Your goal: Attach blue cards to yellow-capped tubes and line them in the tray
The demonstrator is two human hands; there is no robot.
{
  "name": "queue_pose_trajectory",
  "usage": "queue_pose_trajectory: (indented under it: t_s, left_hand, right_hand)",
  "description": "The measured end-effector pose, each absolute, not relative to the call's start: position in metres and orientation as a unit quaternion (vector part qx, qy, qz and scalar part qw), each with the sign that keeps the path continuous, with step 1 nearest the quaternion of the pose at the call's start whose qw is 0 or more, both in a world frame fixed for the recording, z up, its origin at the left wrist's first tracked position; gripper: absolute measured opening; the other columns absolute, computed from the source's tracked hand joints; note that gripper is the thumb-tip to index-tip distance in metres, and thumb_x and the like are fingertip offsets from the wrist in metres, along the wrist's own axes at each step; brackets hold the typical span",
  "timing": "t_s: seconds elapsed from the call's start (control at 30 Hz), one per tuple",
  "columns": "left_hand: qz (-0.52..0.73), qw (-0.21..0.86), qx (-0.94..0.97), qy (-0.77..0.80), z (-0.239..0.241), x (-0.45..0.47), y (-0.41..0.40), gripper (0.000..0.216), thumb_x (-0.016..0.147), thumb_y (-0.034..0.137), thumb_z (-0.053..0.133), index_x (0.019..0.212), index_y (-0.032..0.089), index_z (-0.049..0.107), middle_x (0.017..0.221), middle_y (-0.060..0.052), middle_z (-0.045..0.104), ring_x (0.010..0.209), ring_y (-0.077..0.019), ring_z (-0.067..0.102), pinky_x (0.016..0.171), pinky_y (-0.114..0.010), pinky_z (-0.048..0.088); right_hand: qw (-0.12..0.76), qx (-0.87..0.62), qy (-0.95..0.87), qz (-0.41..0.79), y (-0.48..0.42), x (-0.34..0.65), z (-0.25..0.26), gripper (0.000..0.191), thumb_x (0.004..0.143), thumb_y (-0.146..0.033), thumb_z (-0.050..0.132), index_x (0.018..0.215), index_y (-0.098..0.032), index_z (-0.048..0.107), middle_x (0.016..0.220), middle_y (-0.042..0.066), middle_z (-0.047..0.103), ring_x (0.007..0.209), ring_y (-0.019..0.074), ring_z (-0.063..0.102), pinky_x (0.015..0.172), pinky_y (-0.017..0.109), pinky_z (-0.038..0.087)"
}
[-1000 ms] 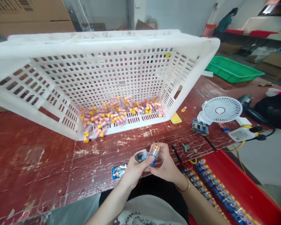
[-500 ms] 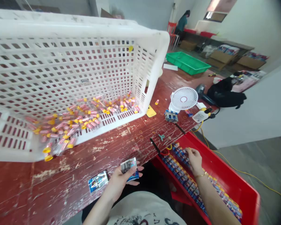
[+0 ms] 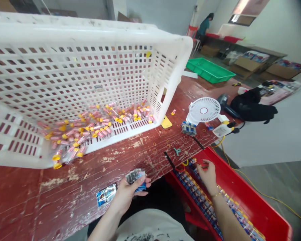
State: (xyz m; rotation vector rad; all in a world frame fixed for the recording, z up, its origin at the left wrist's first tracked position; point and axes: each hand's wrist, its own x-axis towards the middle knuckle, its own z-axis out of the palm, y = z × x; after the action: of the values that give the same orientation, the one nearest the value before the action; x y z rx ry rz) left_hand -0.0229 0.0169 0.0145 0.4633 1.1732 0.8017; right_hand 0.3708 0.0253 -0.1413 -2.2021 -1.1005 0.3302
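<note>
My left hand (image 3: 130, 191) is closed around a small fanned stack of blue-and-silver packets (image 3: 136, 177), thumb on top, just over the table's front edge. A similar blue packet (image 3: 106, 195) lies flat on the table to the left of that hand. On the right, my right hand (image 3: 207, 172) is over the red bin (image 3: 243, 182), near the far end of the packed rows of small blue packets (image 3: 199, 197) with yellow-orange tops. Its thumb and forefinger are apart, and I see nothing between them.
A large white basket (image 3: 130, 134) on the red table (image 3: 85, 182) holds pink tubes with yellow caps (image 3: 85, 129). Toward the right are a white fan (image 3: 204, 109), a bundle of packets (image 3: 188, 128), a teal clip (image 3: 177, 151) and a green tray (image 3: 210, 70). A person (image 3: 204, 26) is in the far background.
The packets in my left hand now show as a fanned stack rather than one face. My right hand's thumb and forefinger have parted. The view has shifted slightly.
</note>
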Motion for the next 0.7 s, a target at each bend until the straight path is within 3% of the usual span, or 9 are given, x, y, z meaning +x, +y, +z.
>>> queue_pose_trajectory:
  t_s: [0.17,0.23,0.33,0.7]
  left_hand:
    - [0.352,0.743,0.218,0.526,0.017,-0.027,0.020,0.035,0.068,0.039,0.077,0.090,0.013,0.070,0.103,-0.015,0.071,0.084,-0.0249,0.069,0.061,-0.032,0.058]
    - [0.354,0.739,0.215,0.532,0.017,-0.030,0.020,0.035,0.068,0.039,0.077,0.090,0.013,0.070,0.103,-0.015,0.071,0.084,-0.0249,0.069,0.060,-0.031,0.058]
    - [0.361,0.732,0.208,0.540,0.015,-0.031,0.017,0.035,0.068,0.039,0.077,0.091,0.013,0.069,0.098,-0.014,0.073,0.084,-0.0249,0.069,0.058,-0.030,0.057]
    - [0.363,0.724,0.215,0.545,0.017,-0.028,0.019,0.038,0.066,0.042,0.077,0.089,0.012,0.070,0.098,-0.015,0.072,0.083,-0.0251,0.069,0.060,-0.030,0.057]
  right_hand:
    - [0.246,-0.840,-0.466,0.127,0.010,0.371,-0.157,0.083,0.050,-0.047,0.073,0.120,-0.012,0.045,0.119,0.020,0.053,0.111,0.0379,0.051,0.093,0.048,0.041]
    - [0.183,-0.853,-0.473,0.128,0.005,0.377,-0.165,0.089,0.050,-0.046,0.073,0.126,-0.012,0.040,0.122,0.020,0.053,0.113,0.0382,0.051,0.090,0.047,0.043]
    - [0.128,-0.863,-0.473,0.122,0.001,0.385,-0.172,0.086,0.057,-0.043,0.067,0.131,-0.013,0.035,0.125,0.019,0.052,0.114,0.0363,0.052,0.088,0.045,0.044]
    - [0.100,-0.858,-0.487,0.125,0.024,0.383,-0.168,0.080,0.060,-0.039,0.062,0.133,-0.018,0.034,0.125,0.016,0.050,0.117,0.0388,0.045,0.088,0.051,0.037]
